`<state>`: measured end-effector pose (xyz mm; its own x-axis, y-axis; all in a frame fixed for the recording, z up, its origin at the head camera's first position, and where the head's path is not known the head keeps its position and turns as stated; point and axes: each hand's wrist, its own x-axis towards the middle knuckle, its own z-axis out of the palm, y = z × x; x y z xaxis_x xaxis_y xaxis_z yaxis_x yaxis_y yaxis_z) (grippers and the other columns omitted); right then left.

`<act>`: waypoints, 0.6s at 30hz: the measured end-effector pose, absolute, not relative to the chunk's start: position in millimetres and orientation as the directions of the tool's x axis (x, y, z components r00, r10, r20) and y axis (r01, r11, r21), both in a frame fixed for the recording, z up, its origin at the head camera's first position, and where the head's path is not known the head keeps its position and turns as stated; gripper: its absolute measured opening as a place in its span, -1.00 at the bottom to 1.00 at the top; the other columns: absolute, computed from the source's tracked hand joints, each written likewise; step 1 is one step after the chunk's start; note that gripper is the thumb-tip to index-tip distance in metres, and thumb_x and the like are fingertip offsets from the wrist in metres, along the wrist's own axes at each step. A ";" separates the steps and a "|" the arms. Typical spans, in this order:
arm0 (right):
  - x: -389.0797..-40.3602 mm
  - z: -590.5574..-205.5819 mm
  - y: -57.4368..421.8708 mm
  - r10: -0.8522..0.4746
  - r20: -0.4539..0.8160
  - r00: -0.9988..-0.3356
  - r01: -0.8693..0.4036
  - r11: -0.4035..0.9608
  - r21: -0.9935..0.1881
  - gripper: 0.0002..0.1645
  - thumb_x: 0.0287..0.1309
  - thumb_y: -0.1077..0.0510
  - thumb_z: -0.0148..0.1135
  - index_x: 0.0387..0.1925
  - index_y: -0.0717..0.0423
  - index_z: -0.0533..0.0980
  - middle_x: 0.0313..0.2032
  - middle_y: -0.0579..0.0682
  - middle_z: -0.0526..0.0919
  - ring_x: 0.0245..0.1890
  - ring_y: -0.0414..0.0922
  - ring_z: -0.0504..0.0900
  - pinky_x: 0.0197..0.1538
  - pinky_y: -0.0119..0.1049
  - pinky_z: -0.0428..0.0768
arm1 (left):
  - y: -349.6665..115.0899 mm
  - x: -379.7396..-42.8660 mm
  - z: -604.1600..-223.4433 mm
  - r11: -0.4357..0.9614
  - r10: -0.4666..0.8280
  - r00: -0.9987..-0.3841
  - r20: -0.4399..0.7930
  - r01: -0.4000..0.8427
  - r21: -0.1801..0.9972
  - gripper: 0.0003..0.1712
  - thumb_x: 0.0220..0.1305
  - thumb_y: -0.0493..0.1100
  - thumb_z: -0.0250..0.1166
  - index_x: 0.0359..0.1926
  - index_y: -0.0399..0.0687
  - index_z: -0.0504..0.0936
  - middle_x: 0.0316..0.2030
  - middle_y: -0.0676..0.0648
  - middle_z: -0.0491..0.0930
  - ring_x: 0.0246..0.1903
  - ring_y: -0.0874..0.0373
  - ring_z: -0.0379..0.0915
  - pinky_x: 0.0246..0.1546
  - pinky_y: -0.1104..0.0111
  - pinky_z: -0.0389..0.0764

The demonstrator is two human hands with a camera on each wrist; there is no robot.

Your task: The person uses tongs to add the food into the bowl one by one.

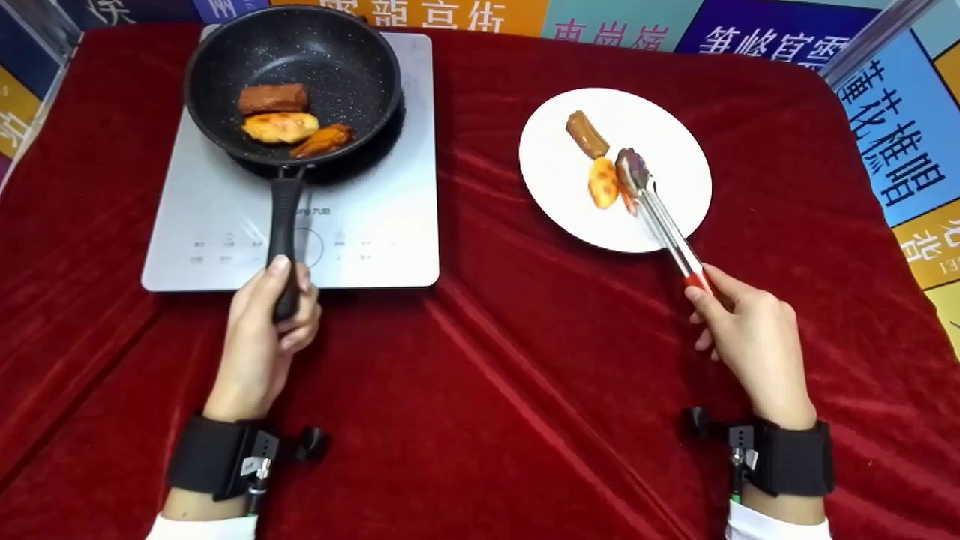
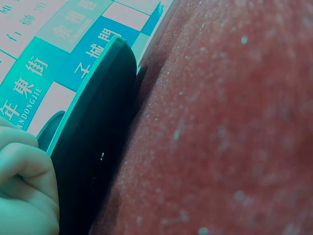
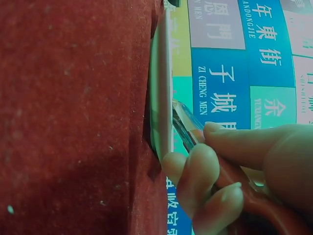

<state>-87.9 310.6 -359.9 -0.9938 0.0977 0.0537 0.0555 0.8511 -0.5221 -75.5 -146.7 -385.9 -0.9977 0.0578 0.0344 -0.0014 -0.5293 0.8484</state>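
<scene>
My left hand (image 1: pixel 262 330) grips the black handle (image 1: pixel 283 214) of a speckled frying pan (image 1: pixel 330 64), thumb along the top. Inside the pan lie a brown chunk (image 1: pixel 273 98), a yellow oval piece (image 1: pixel 280 127) and an orange-brown piece (image 1: pixel 322 141). With my right hand (image 1: pixel 761 341) I hold metal tongs (image 1: pixel 670 223) by their red-trimmed end. The tongs' scalloped head is over a white plate (image 1: pixel 559 210), right beside a reddish piece (image 1: pixel 629 201) that it partly hides. A brown chunk (image 1: pixel 586 135) and a yellow oval piece (image 1: pixel 602 182) lie left of it.
Under the pan is a flat silver induction cooker (image 1: pixel 375 255) with touch markings. Red velvet cloth (image 1: pixel 480 360) covers the table. Panels with large printed characters (image 1: pixel 615 30) stand along the back and right edges. Each wrist wears a black strap (image 1: pixel 795 457) with a small camera mount.
</scene>
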 end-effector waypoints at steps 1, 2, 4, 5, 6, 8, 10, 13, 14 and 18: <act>-87.8 -360.3 311.3 0.098 0.052 -0.994 0.055 0.846 -0.530 -0.53 0.11 -0.16 0.10 0.08 -0.21 0.43 -0.56 -0.01 0.59 -0.78 -0.12 0.50 -0.76 -0.37 0.42 | -146.7 -75.4 -386.0 -0.531 0.059 -0.998 0.033 -0.003 0.847 -0.66 0.37 -0.07 -0.09 -0.41 -0.27 0.30 -0.76 0.00 0.14 -0.81 0.19 -0.15 -0.86 0.41 -0.17; -87.8 -361.0 312.2 0.099 0.046 -0.994 0.058 0.840 -0.540 -0.52 0.11 -0.16 0.10 0.08 -0.20 0.43 -0.56 0.00 0.59 -0.78 -0.11 0.51 -0.76 -0.37 0.42 | -146.6 -75.2 -386.0 -0.533 0.060 -0.998 0.034 -0.003 0.846 -0.66 0.37 -0.07 -0.09 -0.41 -0.27 0.30 -0.76 0.00 0.13 -0.81 0.19 -0.15 -0.86 0.41 -0.17; -88.7 -362.5 313.9 0.106 0.027 -0.994 0.072 0.819 -0.570 -0.52 0.10 -0.19 0.08 0.07 -0.21 0.43 -0.55 0.02 0.60 -0.76 -0.09 0.51 -0.75 -0.35 0.44 | -146.4 -75.1 -385.9 -0.539 0.062 -0.997 0.035 -0.003 0.843 -0.66 0.37 -0.07 -0.09 -0.41 -0.28 0.30 -0.76 0.00 0.13 -0.81 0.19 -0.15 -0.86 0.41 -0.17; -89.5 -363.4 314.9 0.113 0.013 -0.993 0.084 0.806 -0.586 -0.51 0.10 -0.20 0.07 0.07 -0.21 0.43 -0.55 0.03 0.60 -0.76 -0.08 0.52 -0.74 -0.33 0.45 | -146.4 -75.0 -385.8 -0.542 0.062 -0.997 0.035 -0.004 0.841 -0.66 0.38 -0.07 -0.09 -0.41 -0.28 0.30 -0.76 0.00 0.13 -0.81 0.19 -0.15 -0.86 0.41 -0.17; -90.2 -364.2 315.9 0.121 -0.001 -0.993 0.097 0.791 -0.603 -0.51 0.09 -0.21 0.06 0.07 -0.20 0.44 -0.54 0.05 0.59 -0.75 -0.07 0.52 -0.74 -0.32 0.46 | -146.2 -74.9 -385.8 -0.544 0.063 -0.997 0.036 -0.004 0.839 -0.66 0.38 -0.07 -0.09 -0.41 -0.28 0.30 -0.76 0.00 0.13 -0.81 0.19 -0.15 -0.86 0.41 -0.17; -93.6 -364.4 317.6 0.137 -0.028 -0.990 0.122 0.752 -0.648 -0.50 0.10 -0.20 0.05 0.07 -0.18 0.43 -0.53 0.09 0.59 -0.74 -0.04 0.52 -0.73 -0.28 0.47 | -146.4 -76.0 -384.8 -0.547 0.061 -0.997 0.040 0.000 0.837 -0.66 0.38 -0.07 -0.09 -0.40 -0.27 0.30 -0.76 0.00 0.13 -0.81 0.19 -0.15 -0.86 0.41 -0.17; -96.0 -364.9 319.1 0.151 -0.063 -0.987 0.152 0.698 -0.700 -0.49 0.12 -0.18 0.04 0.09 -0.13 0.42 -0.53 0.14 0.57 -0.74 -0.02 0.51 -0.73 -0.26 0.48 | -146.5 -76.6 -384.4 -0.541 0.059 -0.997 0.040 0.002 0.841 -0.66 0.37 -0.07 -0.09 -0.40 -0.27 0.31 -0.76 0.01 0.13 -0.81 0.19 -0.15 -0.86 0.42 -0.16; -96.7 -366.5 321.4 0.161 -0.121 -0.979 0.195 0.604 -0.773 -0.46 0.15 -0.13 0.03 0.13 -0.04 0.38 -0.52 0.19 0.55 -0.74 0.00 0.50 -0.74 -0.25 0.46 | -146.7 -75.9 -384.8 -0.514 0.055 -0.998 0.032 -0.001 0.858 -0.66 0.37 -0.05 -0.08 -0.40 -0.25 0.31 -0.76 0.01 0.13 -0.80 0.19 -0.14 -0.86 0.41 -0.15; -96.7 -367.1 321.9 0.161 -0.139 -0.977 0.208 0.571 -0.794 -0.45 0.15 -0.12 0.03 0.14 0.00 0.37 -0.52 0.20 0.55 -0.74 0.00 0.49 -0.75 -0.26 0.46 | -146.7 -75.6 -385.0 -0.502 0.052 -0.998 0.028 -0.002 0.865 -0.66 0.37 -0.04 -0.08 -0.40 -0.24 0.31 -0.76 0.01 0.13 -0.80 0.19 -0.13 -0.86 0.41 -0.14; -97.6 -367.2 322.9 0.157 -0.183 -0.971 0.235 0.450 -0.861 -0.44 0.16 -0.08 0.05 0.15 0.09 0.35 -0.55 0.20 0.54 -0.78 -0.06 0.46 -0.78 -0.28 0.42 | -146.9 -75.9 -385.2 -0.479 0.046 -0.999 0.019 -0.005 0.878 -0.66 0.36 -0.03 -0.06 -0.40 -0.24 0.32 -0.76 0.01 0.14 -0.80 0.19 -0.12 -0.86 0.42 -0.11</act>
